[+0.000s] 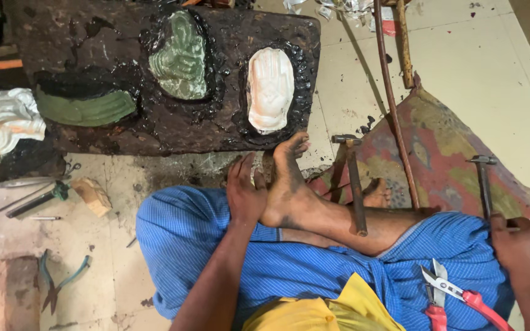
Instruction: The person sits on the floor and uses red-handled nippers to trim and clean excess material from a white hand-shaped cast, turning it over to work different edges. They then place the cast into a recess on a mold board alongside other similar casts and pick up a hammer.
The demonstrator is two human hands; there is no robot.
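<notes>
I sit cross-legged on the floor in a blue cloth. My left hand (245, 191) lies flat on my knee beside my bare foot (286, 184), fingers spread and holding nothing. At the right edge, my right hand (522, 245) is closed around the lower end of a thin hammer (483, 178) whose head points away from me. A second hammer (355, 184) rests across my shin. Red-handled snips (446, 293) lie on my lap. In front of my foot is a dark pitch-covered board (228, 132) holding a white hand-shaped relief (270, 89) and a green one (182, 58).
A green curved piece (87, 109) sits on the board's left, a white relief (4, 119) beyond it. Pliers (56, 282), a wood block (93, 195) and a tool (35, 201) lie on the floor at left. A patterned mat (449, 153) and long rods (391, 92) lie at right.
</notes>
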